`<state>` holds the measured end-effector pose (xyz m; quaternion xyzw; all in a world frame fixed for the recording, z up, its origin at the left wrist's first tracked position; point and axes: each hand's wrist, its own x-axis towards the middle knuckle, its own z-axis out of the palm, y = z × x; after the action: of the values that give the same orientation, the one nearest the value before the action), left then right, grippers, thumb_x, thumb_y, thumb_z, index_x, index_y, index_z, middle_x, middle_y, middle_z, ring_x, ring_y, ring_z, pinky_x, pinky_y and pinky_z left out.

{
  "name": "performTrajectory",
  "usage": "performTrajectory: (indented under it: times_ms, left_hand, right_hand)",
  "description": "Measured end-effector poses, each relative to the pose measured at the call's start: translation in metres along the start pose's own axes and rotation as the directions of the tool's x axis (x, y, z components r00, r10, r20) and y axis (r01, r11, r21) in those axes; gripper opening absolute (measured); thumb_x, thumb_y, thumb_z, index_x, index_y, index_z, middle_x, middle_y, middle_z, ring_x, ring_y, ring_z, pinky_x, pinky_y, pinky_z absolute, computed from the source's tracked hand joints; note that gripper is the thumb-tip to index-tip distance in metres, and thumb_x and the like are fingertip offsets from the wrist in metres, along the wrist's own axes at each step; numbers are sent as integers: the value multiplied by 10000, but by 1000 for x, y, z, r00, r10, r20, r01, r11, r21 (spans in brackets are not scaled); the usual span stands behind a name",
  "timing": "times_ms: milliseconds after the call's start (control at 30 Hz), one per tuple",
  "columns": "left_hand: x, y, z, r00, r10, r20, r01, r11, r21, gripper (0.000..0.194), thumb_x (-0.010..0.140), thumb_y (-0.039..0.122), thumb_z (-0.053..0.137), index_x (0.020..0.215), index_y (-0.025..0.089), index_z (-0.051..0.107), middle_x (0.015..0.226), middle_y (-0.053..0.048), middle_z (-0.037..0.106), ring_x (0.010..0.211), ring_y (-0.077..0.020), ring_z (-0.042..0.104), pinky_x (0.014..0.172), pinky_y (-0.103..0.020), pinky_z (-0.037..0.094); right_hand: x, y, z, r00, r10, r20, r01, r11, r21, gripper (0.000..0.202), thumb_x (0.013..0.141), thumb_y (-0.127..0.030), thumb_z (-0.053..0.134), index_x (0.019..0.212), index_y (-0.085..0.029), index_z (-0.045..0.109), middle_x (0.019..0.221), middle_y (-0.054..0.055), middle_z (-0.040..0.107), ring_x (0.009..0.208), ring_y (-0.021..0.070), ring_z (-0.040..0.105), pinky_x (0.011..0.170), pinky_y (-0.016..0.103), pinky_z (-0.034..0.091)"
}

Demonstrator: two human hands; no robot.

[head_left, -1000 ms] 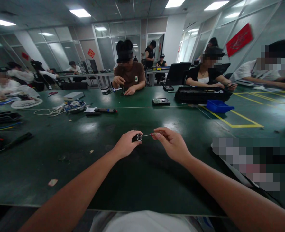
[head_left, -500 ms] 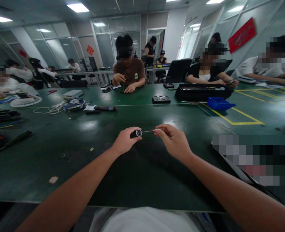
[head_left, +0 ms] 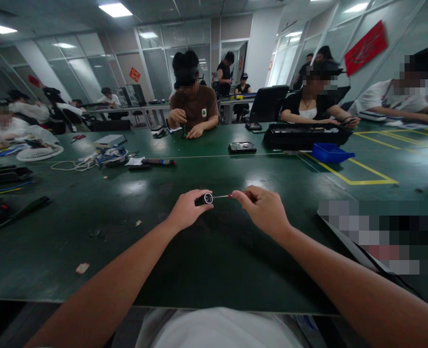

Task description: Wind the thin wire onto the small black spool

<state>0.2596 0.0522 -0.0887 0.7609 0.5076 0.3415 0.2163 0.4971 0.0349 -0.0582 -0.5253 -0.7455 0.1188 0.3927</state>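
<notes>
Above the green table, my left hand (head_left: 187,210) is closed round a black cylinder (head_left: 200,199). The cylinder's round, silver-rimmed end (head_left: 208,198) faces right and toward me. My right hand (head_left: 264,208) grips the handle of a thin screwdriver (head_left: 221,196) between thumb and fingers. Its metal shaft points left, and its tip reaches the rim of the cylinder; whether it is inside cannot be told. A red collar shows beside my right thumb, while most of the handle is hidden by my fingers.
On the green table (head_left: 156,275) lie a blue tray (head_left: 332,153), a circuit-board device (head_left: 242,147), a long black housing (head_left: 304,136), pen-like tools (head_left: 159,163) and bundled cables (head_left: 110,156). A person (head_left: 194,106) works opposite. A dark-edged sheet (head_left: 348,241) lies at right.
My right hand has shifted its fingers on the screwdriver handle, with the knuckles turned further over. My left hand and the cylinder have hardly moved.
</notes>
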Motion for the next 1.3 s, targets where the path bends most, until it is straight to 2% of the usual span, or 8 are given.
performTrajectory:
  times_ms: [367,967,1167,1233,1300]
  left_hand:
    - [0,-2,0,1000,14,-16,-13,1000,9,394,806,277,772,1191,256,692,1186,-45,694,1118,-238,618,1030,-394,436]
    - [0,0,-1,1000,20,-9,-20,1000,3,401,806,282,775,1197,253,691,1202,-46,694,1128,-235,618,1031,-389,432]
    - [0,0,0,999,34,10,-34,999,20,387,796,277,790,1174,255,709,1219,-54,694,1144,-249,617,1065,-427,409]
    - [0,0,0,999,35,22,-36,999,32,380,799,282,790,1169,252,712,1214,-56,699,1153,-255,616,1080,-442,394]
    - [0,-1,1,999,40,30,-42,998,50,379,805,291,785,1174,252,709,1209,-54,704,1149,-258,621,1085,-452,389]
  right_hand:
    - [2,0,0,997,57,45,-58,998,5,460,932,-558,520,704,-202,704,549,7,610,509,146,529,524,295,342]
    - [1,1,2,996,89,27,-90,996,19,471,931,-579,514,698,-207,683,558,2,602,514,149,525,524,295,336]
    - [0,1,2,999,47,16,-47,999,-13,518,913,-601,539,587,-208,626,502,-6,546,478,140,489,510,300,323]
    - [-2,1,2,1000,-5,26,5,1000,4,445,910,-563,568,656,-208,658,544,-1,584,503,149,519,518,299,347]
    - [-3,-1,2,995,-83,48,79,994,80,284,917,-462,590,828,-213,692,687,17,680,612,174,612,573,296,417]
